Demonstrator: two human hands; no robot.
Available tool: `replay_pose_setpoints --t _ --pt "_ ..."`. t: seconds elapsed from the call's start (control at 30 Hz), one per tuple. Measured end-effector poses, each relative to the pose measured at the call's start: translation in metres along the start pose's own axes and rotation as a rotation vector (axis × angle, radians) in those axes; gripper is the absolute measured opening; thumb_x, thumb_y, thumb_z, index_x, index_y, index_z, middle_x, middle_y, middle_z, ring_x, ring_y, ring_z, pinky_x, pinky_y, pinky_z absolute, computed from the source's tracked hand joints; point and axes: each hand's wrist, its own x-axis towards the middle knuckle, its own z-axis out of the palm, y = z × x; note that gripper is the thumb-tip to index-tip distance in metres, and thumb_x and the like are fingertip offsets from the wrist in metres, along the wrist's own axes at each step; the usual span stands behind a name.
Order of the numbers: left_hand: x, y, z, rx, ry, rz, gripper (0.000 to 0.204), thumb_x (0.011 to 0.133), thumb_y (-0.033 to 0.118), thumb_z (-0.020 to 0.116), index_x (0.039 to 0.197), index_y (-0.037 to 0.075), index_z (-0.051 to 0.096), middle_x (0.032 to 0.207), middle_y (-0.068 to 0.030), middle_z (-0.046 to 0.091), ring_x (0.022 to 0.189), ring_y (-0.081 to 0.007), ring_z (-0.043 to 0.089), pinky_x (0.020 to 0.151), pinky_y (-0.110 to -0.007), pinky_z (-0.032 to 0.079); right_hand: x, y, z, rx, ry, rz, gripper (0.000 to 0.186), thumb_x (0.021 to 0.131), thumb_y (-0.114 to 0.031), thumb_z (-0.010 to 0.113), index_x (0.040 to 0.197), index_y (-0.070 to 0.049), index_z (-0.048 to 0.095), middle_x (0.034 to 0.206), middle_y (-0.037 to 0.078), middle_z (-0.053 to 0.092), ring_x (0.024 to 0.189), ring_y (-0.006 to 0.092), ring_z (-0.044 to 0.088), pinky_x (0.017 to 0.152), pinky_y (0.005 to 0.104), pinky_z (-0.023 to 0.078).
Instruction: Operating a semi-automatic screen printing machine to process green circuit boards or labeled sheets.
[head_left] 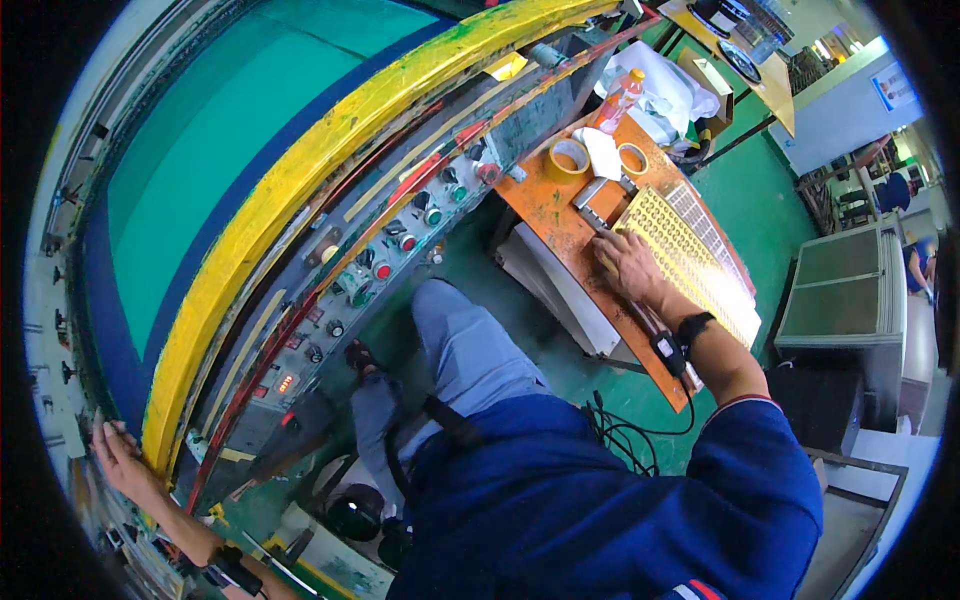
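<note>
My left hand (128,462) is at the lower left, by the near corner of a large screen frame with a yellow padded edge (245,235) and a green mesh (215,150). Its fingers are apart and no held thing shows. On an orange-topped table to the right, my right hand (632,265) lies with fingers slightly bent at the corner of a yellow sheet (680,250) with rows of small round marks. No grip on the sheet can be made out. Just beyond the fingertips lies a grey metal tool (603,200). A pale gridded sheet (705,220) shows beneath the yellow one.
Tape rolls (568,158), a white wad (602,155) and a pink-liquid bottle (622,98) stand on the table's far end. A panel of red and green buttons (382,271) runs along the machine. Black cables (630,440) hang below the table. A grey cabinet (838,290) stands right.
</note>
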Motion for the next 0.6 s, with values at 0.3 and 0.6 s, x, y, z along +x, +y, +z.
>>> replay_pose_setpoints --t 0.3,0.6 --pt "0.018 0.04 -0.037 -0.045 0.251 0.017 0.035 0.096 0.022 0.053 0.122 0.0 0.057 0.092 -0.005 0.063 0.077 -0.0105 0.054 0.071 -0.023 0.043 0.031 -0.026 0.001 0.076 0.032 -0.161 0.04 0.078 -0.019 0.062 0.115 -0.005 0.058 0.123 0.013 0.056 0.113 0.0327 0.049 0.095 0.0434 0.041" --pt "-0.078 0.174 0.023 0.046 -0.955 0.756 0.02 0.087 0.02 0.055 0.1 0.007 0.063 0.087 -0.0125 0.062 0.081 -0.0269 0.06 0.076 -0.037 0.048 0.11 -0.166 -0.165 0.618 0.279 -0.365 0.028 0.078 0.001 0.061 0.106 0.001 0.061 0.106 0.016 0.064 0.101 0.0317 0.06 0.089 0.0377 0.047"
